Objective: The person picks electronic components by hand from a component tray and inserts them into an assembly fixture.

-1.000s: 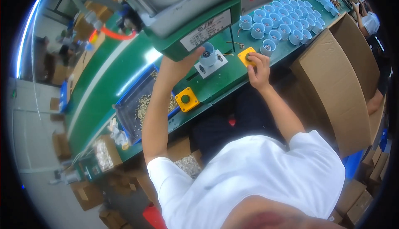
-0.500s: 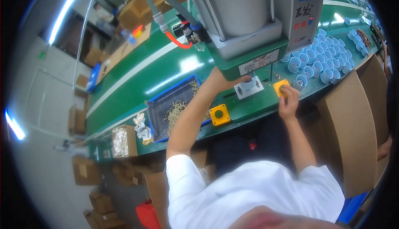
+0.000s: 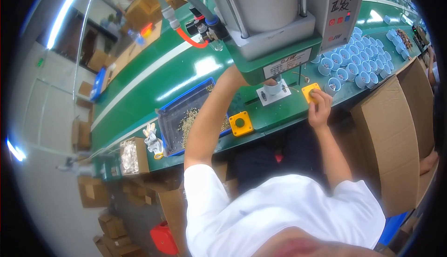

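Note:
My left forearm reaches up and across to the press. My left hand is mostly hidden behind the green press head, so its fingers do not show. Below the head, a white fixture plate on the green table carries a light blue cup-like piece. My right hand has its fingers bent and closed over the button of a yellow push-button box. A second yellow push-button box with a dark button sits to the left, near my left forearm, with no hand on it.
A blue-rimmed tray of small metal-coloured parts stands left. Beside it are white gloves and a small carton. Several light blue cups of small pieces stand right. A large cardboard box borders my right side.
My left hand has drawn back from the blue piece in the fixture and out of sight behind the press head. My right hand stays on its button. The whole view has shifted slightly.

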